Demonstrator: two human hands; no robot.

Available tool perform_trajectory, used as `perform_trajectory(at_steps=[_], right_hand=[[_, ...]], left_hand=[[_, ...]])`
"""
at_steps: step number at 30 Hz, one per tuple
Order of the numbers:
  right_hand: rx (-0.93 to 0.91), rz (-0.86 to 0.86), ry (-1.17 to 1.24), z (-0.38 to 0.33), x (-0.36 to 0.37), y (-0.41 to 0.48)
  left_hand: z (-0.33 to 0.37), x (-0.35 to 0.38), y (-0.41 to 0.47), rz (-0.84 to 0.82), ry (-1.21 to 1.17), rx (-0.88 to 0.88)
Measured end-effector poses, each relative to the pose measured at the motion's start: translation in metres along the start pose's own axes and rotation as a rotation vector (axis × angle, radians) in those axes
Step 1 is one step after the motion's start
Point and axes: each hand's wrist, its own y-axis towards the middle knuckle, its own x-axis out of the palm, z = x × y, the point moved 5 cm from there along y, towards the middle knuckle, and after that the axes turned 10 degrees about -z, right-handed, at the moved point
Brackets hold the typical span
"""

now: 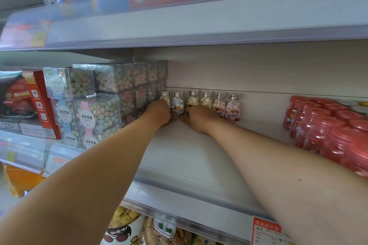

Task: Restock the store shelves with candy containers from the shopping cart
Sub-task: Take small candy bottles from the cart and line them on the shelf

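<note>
White shelf (179, 157), stocked store aisle

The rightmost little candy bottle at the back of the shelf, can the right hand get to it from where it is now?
Probably yes. The right hand rests beside the row, the rightmost bottle stands just past it, and the bare shelf in front leaves nothing blocking.
</note>
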Motion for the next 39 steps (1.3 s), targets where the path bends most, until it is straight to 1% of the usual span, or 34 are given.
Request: perform_trajectory(at_steps=[6, 10, 12, 14, 26, 33, 36, 39], right_hand=[[-0.004, 0.052, 0.085, 0.005, 0.004, 0.002], [-0.004, 0.149, 0.161, 0.008, 0.000, 0.001], [-0.007, 0.189, 0.174, 0.009, 0.000, 0.003], [-0.015, 0.191, 0.177, 0.008, 0.000, 0.003], [-0.022, 0.129, 0.138, 0.004, 0.001, 0.003], [-0.027, 0.104, 0.146, 0.002, 0.000, 0.001], [-0.012, 0.146, 0.172, 0.003, -0.003, 0.000], [-0.014, 0.278, 0.171, 0.003, -0.016, -0.003]], left_hand=[[0.005, -0.001, 0.008, 0.000, 0.085, -0.010], [0.007, 0.000, 0.012, 0.006, 0.114, 0.000], [0.007, 0.001, 0.014, 0.014, 0.090, 0.014], [0.007, 0.001, 0.015, 0.024, 0.045, 0.038], [0.005, 0.007, 0.023, 0.127, -0.128, 0.084], [0.004, 0.010, 0.025, 0.127, -0.182, 0.089], [0.004, 0.011, 0.025, 0.141, -0.229, 0.096], [0.003, 0.011, 0.025, 0.145, -0.309, 0.114]])
